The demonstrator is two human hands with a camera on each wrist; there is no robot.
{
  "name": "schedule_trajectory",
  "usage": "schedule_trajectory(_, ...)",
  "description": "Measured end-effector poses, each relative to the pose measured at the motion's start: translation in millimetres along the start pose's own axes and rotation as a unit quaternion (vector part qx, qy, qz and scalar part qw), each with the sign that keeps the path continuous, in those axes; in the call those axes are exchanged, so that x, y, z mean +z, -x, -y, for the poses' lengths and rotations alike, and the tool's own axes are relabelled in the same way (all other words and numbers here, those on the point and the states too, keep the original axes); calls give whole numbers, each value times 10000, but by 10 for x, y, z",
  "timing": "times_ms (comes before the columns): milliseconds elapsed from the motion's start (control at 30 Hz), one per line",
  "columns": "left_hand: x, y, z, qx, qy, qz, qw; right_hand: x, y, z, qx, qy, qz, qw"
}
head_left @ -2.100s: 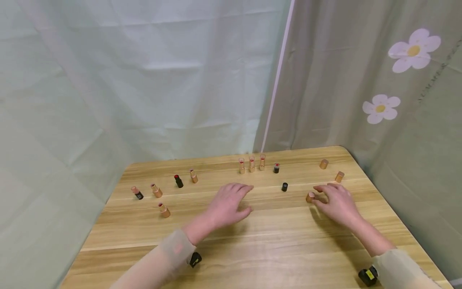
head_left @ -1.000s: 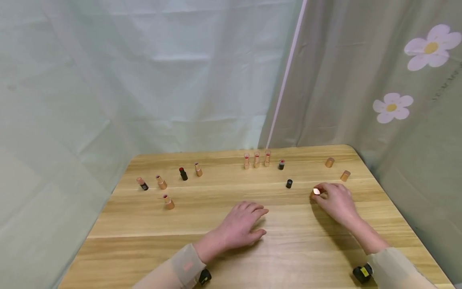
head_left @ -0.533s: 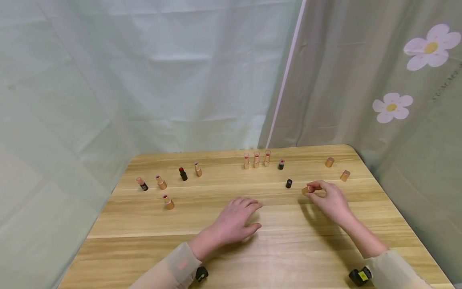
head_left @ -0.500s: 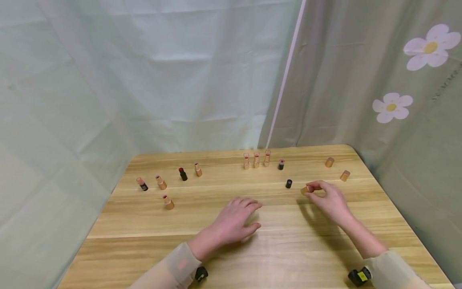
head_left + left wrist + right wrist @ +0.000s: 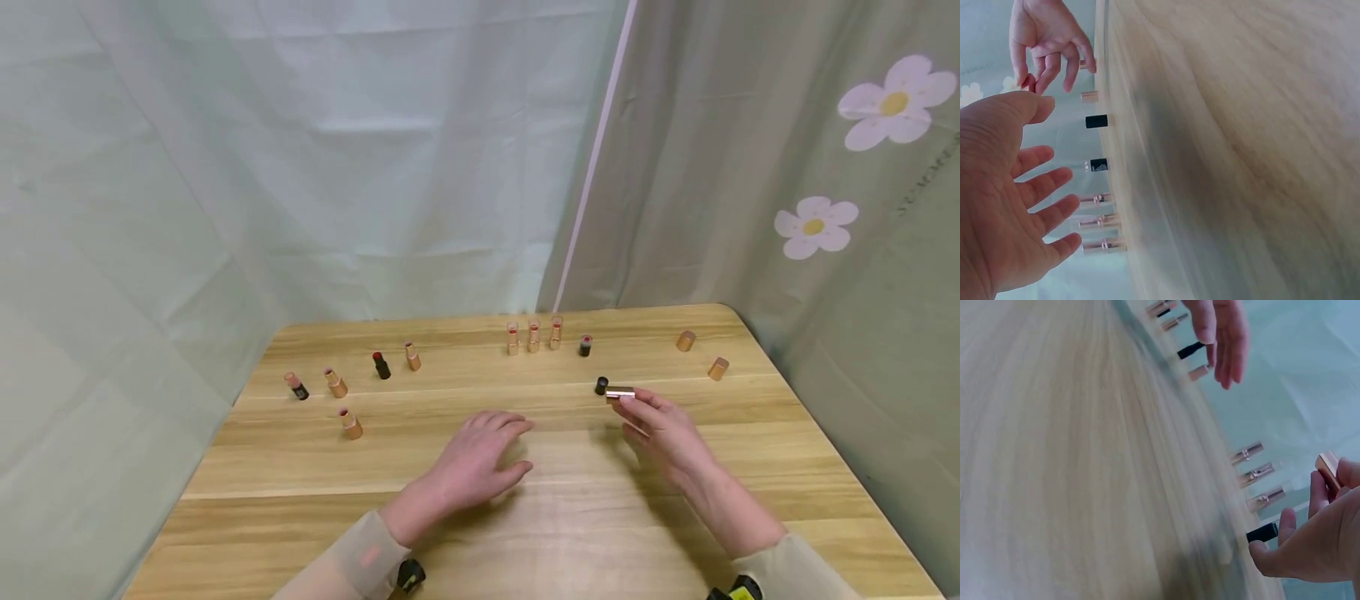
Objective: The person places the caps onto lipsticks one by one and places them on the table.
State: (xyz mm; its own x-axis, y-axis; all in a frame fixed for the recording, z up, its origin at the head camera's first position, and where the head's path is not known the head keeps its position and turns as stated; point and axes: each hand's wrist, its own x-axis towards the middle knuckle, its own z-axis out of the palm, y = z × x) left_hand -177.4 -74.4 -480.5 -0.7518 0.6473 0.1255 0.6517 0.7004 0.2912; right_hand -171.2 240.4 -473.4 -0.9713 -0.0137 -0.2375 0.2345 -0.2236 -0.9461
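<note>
In the head view my right hand (image 5: 667, 433) pinches a rose-gold lipstick cap (image 5: 620, 393) between thumb and fingers, lying level above the table. The right wrist view shows the same cap (image 5: 1329, 469) tilted in the fingertips. My left hand (image 5: 480, 462) hovers low over the middle of the table, fingers apart and holding nothing. Just beyond the held cap stands a black cap (image 5: 602, 386). Two more rose-gold caps (image 5: 686, 341) stand at the right. On the left are several uncapped lipsticks, among them a rose-gold one (image 5: 350, 424) and a black one (image 5: 381, 365).
Three rose-gold lipsticks with clear caps (image 5: 533, 337) stand in a row at the back of the wooden table (image 5: 262, 517). Beside them is a short black lipstick with a clear top (image 5: 585, 346). Curtains (image 5: 390, 167) hang behind and along both sides.
My right hand has taken hold of the nearest rose-gold cap, lifted it, carried it left and turned it on its side. The left hand shifted right and nearer, then slightly back left, still holding nothing.
</note>
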Motion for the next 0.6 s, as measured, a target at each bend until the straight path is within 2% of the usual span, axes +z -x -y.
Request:
schedule_trajectory(100,-27,24,13,-54,62,-26,10000,6,1,-24,82,-190,9,9998)
schedule_trajectory(233,-82,65,46,-92,135,-164,9997,0,-10,-54,-13,-102,-102,9999)
schedule_trajectory(400,-215,127,126,-43,293,-606,9977,-8,-24,-72,-21,-80,-250,9997)
schedule_trajectory(600,-496,283,288,-217,573,-1249,9903,-15,-23,-60,62,96,-358,9993)
